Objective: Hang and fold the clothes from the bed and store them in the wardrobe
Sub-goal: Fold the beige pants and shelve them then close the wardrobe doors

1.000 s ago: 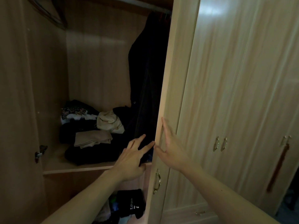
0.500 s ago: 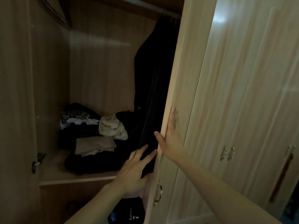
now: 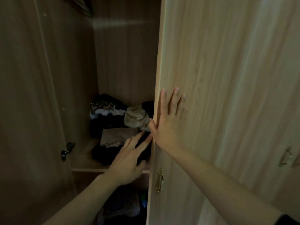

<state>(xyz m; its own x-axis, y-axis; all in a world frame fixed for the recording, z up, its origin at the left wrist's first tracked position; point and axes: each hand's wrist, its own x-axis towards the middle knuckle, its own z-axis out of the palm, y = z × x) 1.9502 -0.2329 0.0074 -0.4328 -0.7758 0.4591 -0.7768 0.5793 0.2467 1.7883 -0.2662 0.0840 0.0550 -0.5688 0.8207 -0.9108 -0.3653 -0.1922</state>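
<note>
The light wooden wardrobe door (image 3: 211,78) stands partly across the opening. My right hand (image 3: 168,122) lies flat on its front with fingers spread and the thumb hooked round its left edge. Reaching into the gap, my left hand (image 3: 129,158) is open with its fingertips at that edge, over a dark folded garment (image 3: 103,155). Folded clothes sit on the inner shelf (image 3: 81,158): a beige piece (image 3: 116,137), a crumpled tan one (image 3: 136,117) and a patterned one (image 3: 102,105). The door hides the hanging dark garment.
The other open door (image 3: 32,111) fills the left side, with a dark latch (image 3: 66,151) on it. A brass handle (image 3: 159,181) hangs low on the door I touch. More dark clothes (image 3: 123,207) lie in the lower compartment. Further handles (image 3: 287,158) show at the right.
The right door has swung left across the opening, covering the hanging dark garment. My right hand has slid up and flattened on its front. My left hand stays at the door's edge.
</note>
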